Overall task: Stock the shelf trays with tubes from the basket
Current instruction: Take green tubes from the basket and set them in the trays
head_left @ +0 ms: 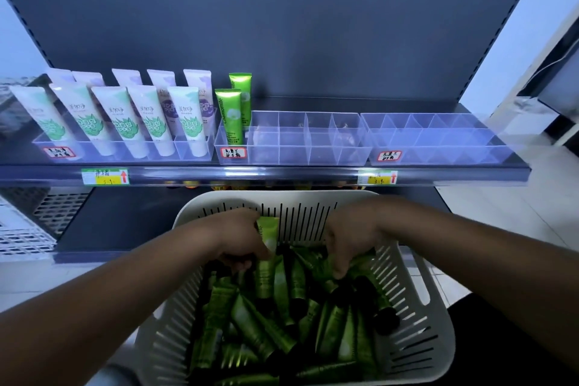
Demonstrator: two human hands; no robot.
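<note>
A white slatted basket (416, 288) below the shelf holds several green tubes with black caps (263, 329). My left hand (241, 240) reaches into its far end and grips a green tube (268, 230) that stands up against the basket's back wall. Over at the right of the pile, my right hand (347, 241) has its fingers curled down around green tubes. On the shelf, the middle clear tray (291, 147) holds two upright green tubes (230, 113) in its left compartments. The right clear tray (432, 141) has nothing in it.
The left clear tray (125, 150) is filled with white and pale purple tubes (122, 116). A shelf edge rail (266, 174) with price tags runs above the basket. A white crate (22, 232) sits at the lower left. Tiled floor lies to the right.
</note>
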